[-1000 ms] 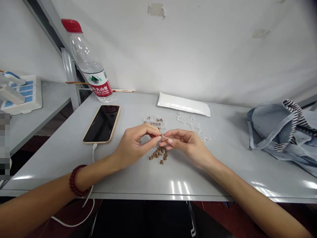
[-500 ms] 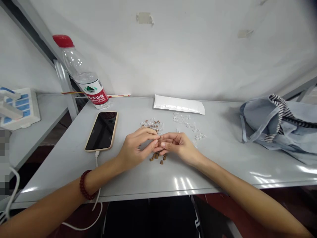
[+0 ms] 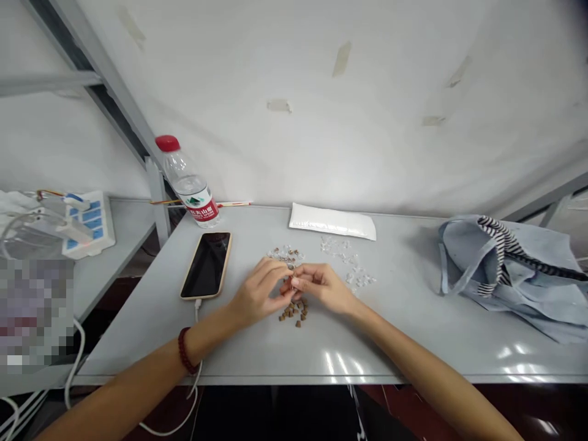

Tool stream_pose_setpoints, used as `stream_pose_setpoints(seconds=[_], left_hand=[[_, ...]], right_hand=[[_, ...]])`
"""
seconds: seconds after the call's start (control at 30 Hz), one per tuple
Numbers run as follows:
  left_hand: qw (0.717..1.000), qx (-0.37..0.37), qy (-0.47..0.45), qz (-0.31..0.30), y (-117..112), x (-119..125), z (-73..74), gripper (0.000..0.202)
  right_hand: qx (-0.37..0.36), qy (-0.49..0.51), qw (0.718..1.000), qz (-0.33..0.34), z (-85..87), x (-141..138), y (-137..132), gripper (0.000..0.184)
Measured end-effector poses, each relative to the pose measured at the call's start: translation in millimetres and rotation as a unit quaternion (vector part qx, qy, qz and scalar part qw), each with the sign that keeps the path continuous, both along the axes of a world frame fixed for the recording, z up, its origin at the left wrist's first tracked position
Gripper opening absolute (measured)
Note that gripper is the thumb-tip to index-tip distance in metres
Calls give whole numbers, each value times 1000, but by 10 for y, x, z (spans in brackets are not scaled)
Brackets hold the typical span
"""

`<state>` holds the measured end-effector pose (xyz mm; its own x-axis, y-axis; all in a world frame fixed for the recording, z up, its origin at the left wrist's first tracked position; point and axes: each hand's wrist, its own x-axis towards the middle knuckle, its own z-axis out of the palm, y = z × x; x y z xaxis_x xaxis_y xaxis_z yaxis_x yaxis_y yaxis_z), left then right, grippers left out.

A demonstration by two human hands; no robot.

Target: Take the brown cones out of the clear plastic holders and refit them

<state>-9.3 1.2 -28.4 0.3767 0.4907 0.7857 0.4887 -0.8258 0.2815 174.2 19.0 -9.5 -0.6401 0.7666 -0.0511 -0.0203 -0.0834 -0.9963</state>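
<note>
- A tiny piece [image 3: 291, 282], too small to identify, sits where the two hands meet, above the middle of the worktop [image 3: 395, 343] and nearer its front edge.
- The left hand [image 3: 258, 297] comes in from 7 o'clock; its thumb and forefinger are closed in a pinch on the tiny piece and the other fingers are curled.
- The right hand [image 3: 322, 288] comes in from 4 o'clock; its fingers are also closed, and its fingertips touch those of the left hand.
- A small heap of brown beads [image 3: 294, 312] lies on the worktop just beside the hands, at 6 o'clock from the pinch.
- A loose cluster of clear and brown beads [image 3: 285, 252] lies near the fingertips at 12 o'clock.
- A scatter of clear beads [image 3: 351, 268] spreads out at 2 o'clock, near the right hand but not touching it.
- A dark red bead bracelet [image 3: 184, 350] circles the left wrist.
- A phone [image 3: 206, 264] lies face up with a dark screen at 9 o'clock from the hands, with a white cable [image 3: 196, 306] plugged into its near end.
- A water bottle [image 3: 188, 184] with a red cap and red label stands upright at 10 o'clock, at the back corner.
- A flat white packet [image 3: 331, 220] lies at 1 o'clock near the wall.
- A blue denim bag [image 3: 500, 275] with striped straps slumps well apart at 3 o'clock.
- A white power strip [image 3: 89, 219] rests on a neighbouring shelf far off at 9 o'clock.
</note>
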Motion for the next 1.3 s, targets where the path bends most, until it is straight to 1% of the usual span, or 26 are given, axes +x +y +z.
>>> stream_pose_setpoints(seconds=[0.13,0.27,0.37,0.43,0.5,0.53,0.57,0.63,0.7,0.87,0.97,1.03,1.07,1.17,1.23,1.3], left_hand=[[1000,0,30,-7,10,19,-41,26],[998,-37,41,-15,16,17,-62,25],[998,-56,40,-5,20,16,-65,23],[997,-68,33,-5,24,4,-55,22],[995,-95,20,-14,31,-29,-38,23],[993,-113,15,-20,34,-52,-29,24],[991,-132,16,-26,37,-78,-20,23],[985,-166,32,-39,38,-125,-6,17],[979,-186,59,-55,27,-152,0,14],[958,-237,141,-76,-44,-102,-11,19],[946,-249,197,-69,-76,-50,-34,25],[941,-250,221,-60,-85,-34,-48,26],[939,-251,228,-55,-86,-32,-53,26],[940,-253,225,-45,-81,-41,-68,20],[945,-243,215,-37,-70,-54,-81,18],[952,-226,206,-30,-54,-72,-99,17]], right_hand=[[17,-35,999,-8,-74,25,-51,28],[6,-41,998,-38,-138,-17,-80,29],[13,-44,997,-59,-161,-34,-75,29],[30,-45,996,-70,-144,-4,-43,28],[81,-66,990,-97,-110,71,15,25],[127,-96,980,-117,-94,122,50,24],[182,-141,962,-144,-83,178,87,22],[304,-265,900,-164,-83,284,153,21],[340,-302,875,-165,-109,353,194,19],[382,-329,855,-121,-181,355,191,18],[406,-336,843,-110,-161,358,198,19],[406,-331,843,-120,-103,422,230,20],[394,-327,849,-127,-61,479,252,20],[315,-331,879,-137,96,742,315,21],[258,-358,890,-118,207,952,335,22],[213,-394,892,-61,303,1131,330,20]])
